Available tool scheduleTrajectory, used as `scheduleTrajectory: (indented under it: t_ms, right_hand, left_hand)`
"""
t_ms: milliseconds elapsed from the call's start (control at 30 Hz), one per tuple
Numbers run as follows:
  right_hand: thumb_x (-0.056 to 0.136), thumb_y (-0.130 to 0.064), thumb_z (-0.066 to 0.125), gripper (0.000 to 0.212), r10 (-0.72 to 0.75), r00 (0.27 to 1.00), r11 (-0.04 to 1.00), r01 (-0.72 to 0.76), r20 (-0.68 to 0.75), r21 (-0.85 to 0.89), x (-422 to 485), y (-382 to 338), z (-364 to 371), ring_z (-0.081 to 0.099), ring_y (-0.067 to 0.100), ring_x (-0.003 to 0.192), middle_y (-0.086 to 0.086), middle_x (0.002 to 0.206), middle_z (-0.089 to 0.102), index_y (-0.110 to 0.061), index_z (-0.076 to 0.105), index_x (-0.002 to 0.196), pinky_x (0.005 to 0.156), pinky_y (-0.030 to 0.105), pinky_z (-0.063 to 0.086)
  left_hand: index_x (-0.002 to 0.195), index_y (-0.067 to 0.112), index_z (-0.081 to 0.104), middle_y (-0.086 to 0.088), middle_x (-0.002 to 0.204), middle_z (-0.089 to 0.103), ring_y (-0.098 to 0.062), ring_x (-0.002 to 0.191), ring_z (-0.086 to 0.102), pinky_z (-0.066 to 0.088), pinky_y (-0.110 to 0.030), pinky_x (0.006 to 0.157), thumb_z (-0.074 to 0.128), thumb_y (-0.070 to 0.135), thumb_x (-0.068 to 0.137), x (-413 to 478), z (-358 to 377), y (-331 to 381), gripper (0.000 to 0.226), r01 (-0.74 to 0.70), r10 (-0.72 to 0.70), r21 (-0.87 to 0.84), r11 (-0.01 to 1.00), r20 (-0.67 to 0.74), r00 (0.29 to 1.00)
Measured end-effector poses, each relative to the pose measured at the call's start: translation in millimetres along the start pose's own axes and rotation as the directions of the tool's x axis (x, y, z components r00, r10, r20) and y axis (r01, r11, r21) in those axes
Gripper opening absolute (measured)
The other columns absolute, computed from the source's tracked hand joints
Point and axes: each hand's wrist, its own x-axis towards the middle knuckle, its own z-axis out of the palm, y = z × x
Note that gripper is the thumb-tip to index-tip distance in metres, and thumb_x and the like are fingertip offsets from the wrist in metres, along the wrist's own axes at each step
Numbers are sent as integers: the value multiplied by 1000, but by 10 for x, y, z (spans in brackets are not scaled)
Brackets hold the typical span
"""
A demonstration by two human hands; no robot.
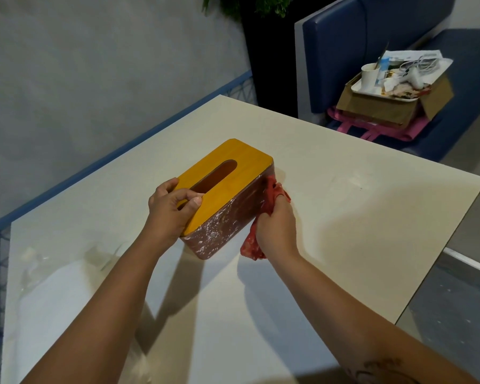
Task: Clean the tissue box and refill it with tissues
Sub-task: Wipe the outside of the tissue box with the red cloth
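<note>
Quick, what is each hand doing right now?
Left hand: grips the tissue box at its lid.
Right hand: holds a red cloth against the box.

Illumination: moderate, diffuse, indoor. The main light arrives from above and the left, so soft shadows of the box (225, 173) and right hand (275, 225) fall rightward on the counter (358, 189). 2 darker shadow bands lie beneath the forearms (117, 300). A pale glossy reflection covers the counter at lower left, where detail is smeared. Focus is slightly soft overall. Wide-angle distortion bows the counter edges near the frame borders.
</note>
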Motion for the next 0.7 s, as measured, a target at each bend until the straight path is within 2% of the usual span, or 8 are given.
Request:
scheduleTrajectory:
  t_ms: [67, 167, 300, 367, 467, 567, 700]
  right_hand:
    - [83, 10, 34, 28, -17, 1000, 1000, 17, 20, -7, -81, 27, 59, 52, 22, 77, 10, 94, 54, -15, 43, 93, 68, 39, 47]
    - [81, 9, 36, 26, -64, 997, 998, 65, 38, -18, -202, 85, 134, 54, 26, 78, 10, 90, 54, -12, 48, 90, 65, 38, 46]
    - [83, 5, 38, 26, -107, 987, 993, 112, 117, -44, -357, 140, 170, 56, 24, 80, -2, 81, 53, -19, 50, 85, 68, 40, 50]
    - [85, 3, 39, 27, -100, 974, 994, 107, 203, -26, -397, 133, 119, 57, 20, 73, -7, 75, 52, -20, 52, 85, 63, 35, 51]
    - [82, 5, 43, 27, 42, 950, 983, -95, 309, 158, -348, 84, -38, 58, 20, 65, 1, 74, 59, -18, 58, 82, 56, 27, 48]
    - [80, 7, 44, 31, 170, 942, 873, -279, 289, 399, -293, 51, -181, 61, 24, 64, 6, 73, 64, -19, 62, 80, 57, 28, 50]
    - [85, 5, 39, 32, 188, 974, 810, -225, 124, 542, -237, 35, -338, 62, 24, 65, 8, 78, 63, -20, 59, 88, 55, 28, 53]
  left_hand:
    - [95, 28, 63, -4, 150, 28, -27, 138, 20, 27, -46, 108, 55, 27, 93, 1, 1, -5, 9, -2, 2, 4, 1000, 0, 1000]
    - [95, 28, 64, -4, 150, 28, -27, 138, 20, 27, -45, 108, 55, 26, 93, 10, 7, -18, 9, -6, 6, 9, 1000, -3, 1000]
    - [94, 28, 64, -4, 149, 28, -27, 138, 20, 26, -46, 108, 55, 26, 93, 18, 11, -20, 9, -5, 5, 6, 1000, -5, 1000]
    - [95, 27, 64, -4, 149, 28, -27, 138, 21, 27, -47, 108, 55, 27, 93, 20, 11, -26, 9, -8, 8, 12, 1000, -4, 1000]
    - [96, 27, 64, -4, 149, 29, -27, 138, 22, 29, -47, 107, 55, 28, 93, 19, 11, -30, 10, -11, 11, 11, 1000, -1, 1000]
    - [95, 27, 64, -4, 149, 29, -27, 138, 23, 29, -48, 107, 55, 28, 93, 25, 7, -39, 9, -15, 15, 11, 1000, 3, 1000]
    - [93, 29, 64, -3, 149, 29, -27, 138, 23, 29, -48, 108, 56, 28, 92, 30, 4, -51, 9, -11, 11, -2, 1000, 4, 1000]
